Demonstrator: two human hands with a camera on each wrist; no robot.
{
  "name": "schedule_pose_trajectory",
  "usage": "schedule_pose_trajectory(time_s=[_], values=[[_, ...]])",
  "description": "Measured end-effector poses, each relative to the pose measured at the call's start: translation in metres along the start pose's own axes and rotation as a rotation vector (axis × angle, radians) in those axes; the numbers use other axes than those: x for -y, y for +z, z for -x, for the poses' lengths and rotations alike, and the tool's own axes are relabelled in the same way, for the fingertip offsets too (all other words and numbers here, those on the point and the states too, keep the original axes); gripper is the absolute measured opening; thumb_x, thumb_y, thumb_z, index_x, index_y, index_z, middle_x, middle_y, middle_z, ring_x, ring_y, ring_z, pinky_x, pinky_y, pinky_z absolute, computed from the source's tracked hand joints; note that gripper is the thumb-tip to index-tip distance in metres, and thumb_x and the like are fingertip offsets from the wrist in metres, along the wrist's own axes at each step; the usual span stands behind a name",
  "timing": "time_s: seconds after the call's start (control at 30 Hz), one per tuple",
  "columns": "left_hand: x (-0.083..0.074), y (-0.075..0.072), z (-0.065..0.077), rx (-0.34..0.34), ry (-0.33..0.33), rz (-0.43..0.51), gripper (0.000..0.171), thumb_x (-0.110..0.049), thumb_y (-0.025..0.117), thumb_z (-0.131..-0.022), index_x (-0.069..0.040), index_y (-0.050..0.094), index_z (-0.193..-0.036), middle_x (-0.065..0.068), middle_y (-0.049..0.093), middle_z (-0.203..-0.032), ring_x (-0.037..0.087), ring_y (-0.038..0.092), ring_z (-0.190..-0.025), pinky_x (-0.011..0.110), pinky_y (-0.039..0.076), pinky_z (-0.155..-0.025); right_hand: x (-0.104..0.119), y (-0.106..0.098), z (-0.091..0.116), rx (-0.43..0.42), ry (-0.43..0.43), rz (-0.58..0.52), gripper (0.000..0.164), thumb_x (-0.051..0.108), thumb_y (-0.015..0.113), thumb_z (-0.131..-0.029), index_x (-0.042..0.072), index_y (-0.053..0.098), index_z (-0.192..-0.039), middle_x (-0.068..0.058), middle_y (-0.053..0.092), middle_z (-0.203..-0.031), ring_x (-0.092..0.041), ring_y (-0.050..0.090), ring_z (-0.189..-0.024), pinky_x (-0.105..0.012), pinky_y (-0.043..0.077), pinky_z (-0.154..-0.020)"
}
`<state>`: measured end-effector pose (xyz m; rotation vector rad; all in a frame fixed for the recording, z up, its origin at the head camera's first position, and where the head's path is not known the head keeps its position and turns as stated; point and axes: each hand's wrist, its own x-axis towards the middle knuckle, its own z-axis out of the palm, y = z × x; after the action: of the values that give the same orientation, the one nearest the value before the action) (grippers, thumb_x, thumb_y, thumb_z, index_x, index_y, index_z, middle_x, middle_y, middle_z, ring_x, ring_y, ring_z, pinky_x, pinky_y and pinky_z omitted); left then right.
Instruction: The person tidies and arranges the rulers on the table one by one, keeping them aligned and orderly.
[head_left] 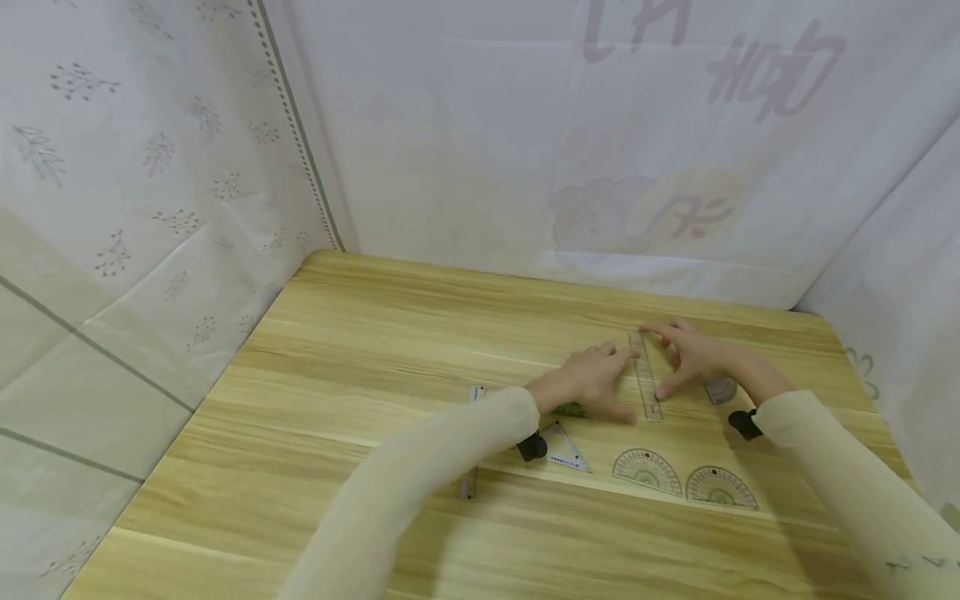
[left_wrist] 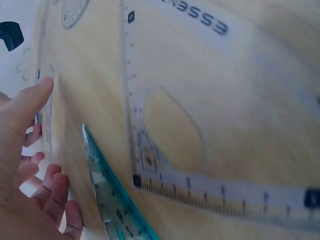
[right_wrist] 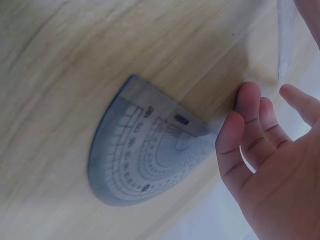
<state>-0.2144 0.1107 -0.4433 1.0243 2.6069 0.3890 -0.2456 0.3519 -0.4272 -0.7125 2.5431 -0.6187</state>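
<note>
A clear ruler (head_left: 645, 379) lies lengthwise on the wooden table, between the two hands. My left hand (head_left: 596, 379) is at its left edge with fingers spread, fingertips at or touching the ruler. On the other side, my right hand (head_left: 693, 354) arches, its thumb by the ruler's right edge and a finger near its far end. Neither hand visibly grips it. Close under the left wrist are a green-edged measuring piece (left_wrist: 115, 185), partly hidden in the head view, and a clear set square (head_left: 564, 450). A bluish clear protractor (right_wrist: 145, 150) lies beside the right hand.
Two clear protractors, one left (head_left: 647, 472) and one right (head_left: 720, 487), lie nearer me. Another clear ruler (head_left: 469, 483) passes beneath the left forearm, its middle hidden. Pale printed curtains (head_left: 450, 150) hang behind and beside the table (head_left: 360, 333).
</note>
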Motion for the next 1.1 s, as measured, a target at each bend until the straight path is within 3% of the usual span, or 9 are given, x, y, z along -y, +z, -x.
schedule_pose_trajectory(time_s=[0.2,0.47,0.73,1.1], values=[[-0.007,0.002,-0.002,-0.028,-0.065,0.03,0.107,-0.069,0.078,-0.076,-0.024,0.029,-0.16,0.001,0.049,-0.129,0.015,0.05,-0.108,0.033,0.041,-0.088,0.0,0.001,-0.005,-0.007,-0.007,0.0,0.115,0.038,0.095,-0.069,-0.002,0.03,-0.155,-0.03,0.037,-0.126,-0.025,0.051,-0.085,-0.042,0.046,-0.073],[-0.014,0.001,-0.001,-0.012,-0.144,0.1,0.106,-0.066,0.08,-0.076,-0.017,0.032,-0.158,0.004,0.047,-0.141,0.021,0.047,-0.127,0.039,0.038,-0.102,0.001,0.0,-0.007,0.009,0.012,-0.018,0.116,0.036,0.095,-0.07,-0.002,0.027,-0.156,-0.031,0.035,-0.126,-0.026,0.052,-0.085,-0.041,0.047,-0.073],[-0.018,0.002,0.001,-0.005,-0.152,0.038,0.106,-0.069,0.081,-0.073,-0.016,0.037,-0.155,0.001,0.048,-0.134,0.016,0.048,-0.113,0.03,0.039,-0.092,0.003,0.0,-0.007,0.003,0.015,0.017,0.115,0.04,0.094,-0.07,-0.001,0.028,-0.155,-0.028,0.036,-0.127,-0.039,0.047,-0.108,-0.054,0.047,-0.082],[-0.021,0.006,-0.001,-0.005,-0.167,-0.007,0.106,-0.07,0.081,-0.071,-0.019,0.04,-0.154,-0.003,0.046,-0.122,0.012,0.043,-0.098,0.027,0.033,-0.081,0.001,0.002,-0.006,-0.01,0.006,0.004,0.11,0.039,0.094,-0.071,-0.001,0.032,-0.152,-0.029,0.034,-0.13,-0.046,0.043,-0.118,-0.06,0.046,-0.087]])
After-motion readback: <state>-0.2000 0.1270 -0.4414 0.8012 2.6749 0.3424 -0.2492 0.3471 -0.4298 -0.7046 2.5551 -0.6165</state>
